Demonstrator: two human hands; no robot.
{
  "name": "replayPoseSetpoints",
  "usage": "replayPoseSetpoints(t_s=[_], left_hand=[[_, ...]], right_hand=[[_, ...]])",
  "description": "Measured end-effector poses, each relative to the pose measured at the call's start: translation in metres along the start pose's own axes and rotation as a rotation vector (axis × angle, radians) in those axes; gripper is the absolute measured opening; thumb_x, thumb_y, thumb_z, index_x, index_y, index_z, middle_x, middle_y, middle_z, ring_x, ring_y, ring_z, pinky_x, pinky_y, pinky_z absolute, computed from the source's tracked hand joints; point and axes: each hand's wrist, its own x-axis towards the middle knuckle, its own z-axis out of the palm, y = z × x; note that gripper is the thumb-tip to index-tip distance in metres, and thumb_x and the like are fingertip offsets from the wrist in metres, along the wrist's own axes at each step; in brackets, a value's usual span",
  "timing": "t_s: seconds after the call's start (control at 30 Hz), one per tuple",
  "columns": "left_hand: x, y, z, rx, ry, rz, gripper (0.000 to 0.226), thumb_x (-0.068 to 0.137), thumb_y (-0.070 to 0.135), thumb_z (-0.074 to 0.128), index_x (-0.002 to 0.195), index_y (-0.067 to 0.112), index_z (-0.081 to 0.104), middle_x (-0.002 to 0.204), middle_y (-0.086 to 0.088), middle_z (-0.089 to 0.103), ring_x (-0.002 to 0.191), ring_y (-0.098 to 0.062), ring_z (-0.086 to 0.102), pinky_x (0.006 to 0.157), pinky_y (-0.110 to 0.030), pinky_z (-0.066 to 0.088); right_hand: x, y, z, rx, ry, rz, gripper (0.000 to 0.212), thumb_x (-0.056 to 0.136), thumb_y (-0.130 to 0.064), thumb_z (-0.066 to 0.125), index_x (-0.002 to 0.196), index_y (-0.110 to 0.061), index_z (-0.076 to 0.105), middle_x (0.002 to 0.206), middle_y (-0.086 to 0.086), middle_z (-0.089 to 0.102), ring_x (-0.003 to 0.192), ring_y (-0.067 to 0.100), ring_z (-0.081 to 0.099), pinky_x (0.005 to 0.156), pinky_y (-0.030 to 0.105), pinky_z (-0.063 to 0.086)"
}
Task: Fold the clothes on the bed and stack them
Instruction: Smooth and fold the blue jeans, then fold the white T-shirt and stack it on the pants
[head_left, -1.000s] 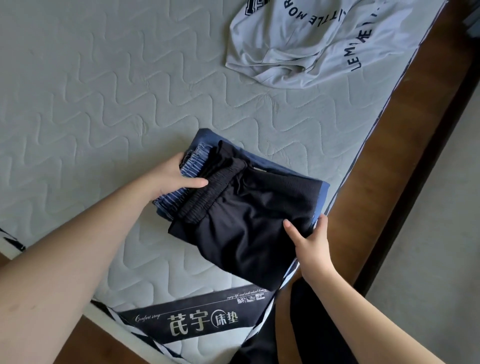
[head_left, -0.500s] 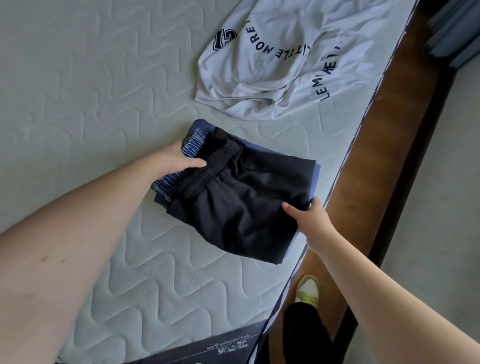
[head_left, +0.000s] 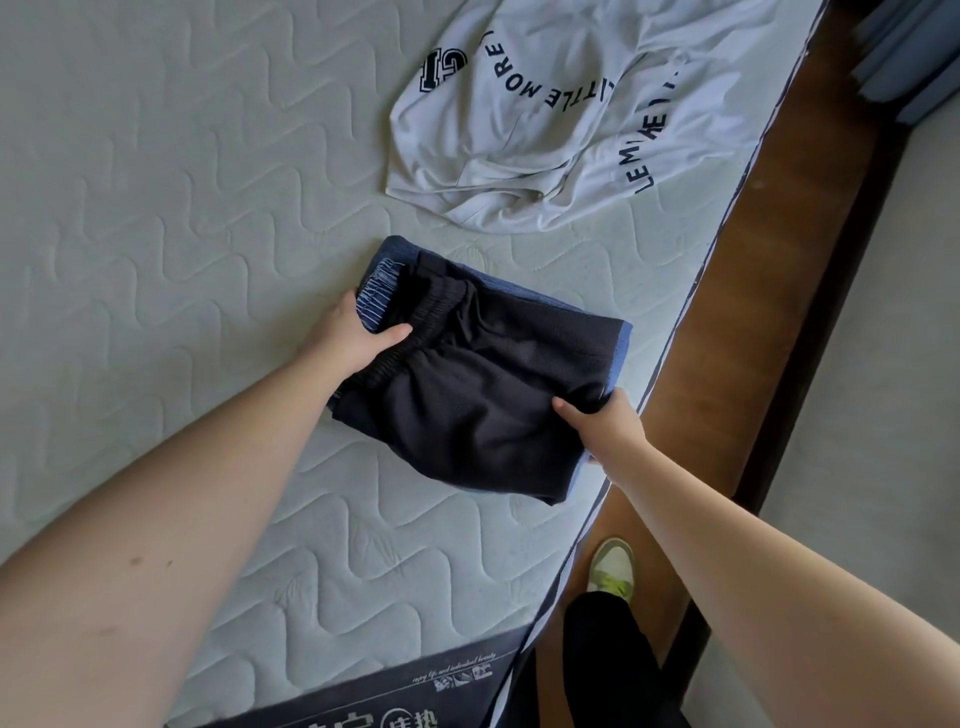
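Observation:
Folded black shorts (head_left: 483, 395) with an elastic waistband lie on top of a folded blue garment (head_left: 621, 353) and a blue striped piece (head_left: 376, 293), forming a small stack near the mattress's right edge. My left hand (head_left: 353, 338) grips the stack's left side, thumb on the waistband. My right hand (head_left: 605, 423) grips the right side, thumb on the black fabric, fingers under the edge. A crumpled white T-shirt (head_left: 561, 119) with dark lettering lies unfolded beyond the stack.
The quilted grey mattress (head_left: 171, 218) fills the left and centre. Its right edge borders a brown wooden bed frame (head_left: 769, 270), with grey floor beyond. My leg and a white-green shoe (head_left: 613, 569) stand by the frame.
The view has shifted so the stack and T-shirt sit lower and more central. Both hands keep their hold on the stack's sides; the stack lies nearly as before.

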Motion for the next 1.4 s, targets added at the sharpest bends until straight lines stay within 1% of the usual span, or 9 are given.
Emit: replayPoseSetpoints(t_s=[0.1, 0.23, 0.37, 0.47, 0.57, 0.73, 0.9, 1.17, 1.4], left_hand=[[-0.018, 0.009, -0.002, 0.197, 0.142, -0.001, 0.101, 0.074, 0.066, 0.069, 0.150, 0.019, 0.024, 0.144, -0.014, 0.040, 0.130, -0.036, 0.043, 0.102, -0.052, 0.040], [-0.076, 0.031, 0.016, 0.204, 0.472, 0.432, 0.065, 0.087, 0.032, 0.060, 0.145, 0.015, 0.038, 0.143, -0.013, 0.044, 0.130, -0.034, 0.043, 0.099, -0.048, 0.038], [-0.146, 0.033, 0.064, 0.376, 0.376, 0.739, 0.055, 0.090, 0.034, 0.054, 0.142, 0.017, 0.047, 0.149, -0.009, 0.042, 0.141, -0.027, 0.035, 0.107, -0.042, 0.032], [-0.173, 0.020, 0.093, 0.570, 0.070, 0.589, 0.057, 0.098, 0.042, 0.042, 0.151, 0.024, 0.032, 0.160, -0.007, 0.023, 0.149, -0.022, 0.016, 0.117, -0.042, 0.017], [-0.183, 0.019, 0.098, 0.684, -0.006, 0.504, 0.056, 0.102, 0.040, 0.034, 0.155, 0.025, 0.020, 0.163, -0.004, 0.011, 0.150, -0.019, 0.007, 0.119, -0.042, 0.010], [-0.249, 0.012, 0.073, 0.739, -0.238, 0.470, 0.063, 0.100, 0.040, 0.039, 0.155, 0.023, 0.014, 0.163, -0.006, 0.008, 0.150, -0.022, 0.005, 0.118, -0.043, 0.010], [-0.307, 0.040, 0.012, 0.733, -0.041, 0.568, 0.058, 0.100, 0.043, 0.036, 0.154, 0.025, 0.022, 0.162, -0.005, 0.017, 0.149, -0.023, 0.010, 0.117, -0.045, 0.015], [-0.427, 0.102, -0.052, 0.659, 0.122, 0.777, 0.061, 0.097, 0.054, 0.027, 0.153, 0.029, 0.026, 0.163, 0.000, 0.016, 0.151, -0.019, 0.006, 0.120, -0.045, 0.001], [-0.474, 0.153, -0.067, 0.691, 0.247, 0.751, 0.065, 0.098, 0.058, 0.025, 0.156, 0.037, 0.003, 0.164, 0.003, 0.008, 0.151, -0.017, -0.001, 0.121, -0.045, -0.002]], right_hand=[[-0.015, 0.008, 0.007, 0.051, 0.018, -0.040, 0.068, 0.076, -0.061, 0.070, 0.119, -0.017, 0.042, 0.108, 0.000, 0.058, 0.086, 0.019, 0.060, 0.077, 0.043, 0.059], [-0.041, 0.032, 0.020, 0.197, -0.069, -0.150, 0.089, 0.062, -0.059, 0.082, 0.129, -0.025, 0.035, 0.123, -0.006, 0.053, 0.106, 0.015, 0.057, 0.088, 0.034, 0.052], [-0.054, 0.047, 0.025, 0.122, -0.041, -0.204, 0.083, 0.070, -0.050, 0.081, 0.132, -0.021, 0.035, 0.131, 0.000, 0.052, 0.116, 0.021, 0.055, 0.093, 0.035, 0.050], [-0.063, 0.049, 0.018, -0.063, -0.045, -0.193, 0.090, 0.076, -0.055, 0.074, 0.144, -0.022, 0.026, 0.143, 0.006, 0.043, 0.122, 0.025, 0.052, 0.087, 0.033, 0.051], [-0.084, 0.053, 0.000, -0.333, -0.037, -0.293, 0.085, 0.087, -0.053, 0.063, 0.152, -0.027, 0.017, 0.150, 0.007, 0.033, 0.119, 0.023, 0.053, 0.085, 0.032, 0.050], [-0.158, 0.074, -0.034, -0.643, 0.038, -0.512, 0.065, 0.096, -0.036, 0.051, 0.153, -0.026, 0.020, 0.157, 0.002, 0.028, 0.143, 0.025, 0.029, 0.116, 0.043, 0.028], [-0.232, 0.075, -0.079, -0.733, 0.160, -0.733, 0.060, 0.095, -0.026, 0.051, 0.151, -0.022, 0.028, 0.157, 0.003, 0.031, 0.145, 0.024, 0.026, 0.119, 0.042, 0.023], [-0.308, 0.059, -0.179, -0.948, 0.329, -0.943, 0.066, 0.092, -0.040, 0.060, 0.150, -0.022, 0.035, 0.153, 0.006, 0.039, 0.142, 0.027, 0.035, 0.117, 0.048, 0.025], [-0.336, 0.039, -0.246, -0.846, 0.461, -1.002, 0.054, 0.099, -0.051, 0.024, 0.141, -0.025, 0.049, 0.146, 0.004, 0.049, 0.138, 0.029, 0.041, 0.115, 0.053, 0.027]])
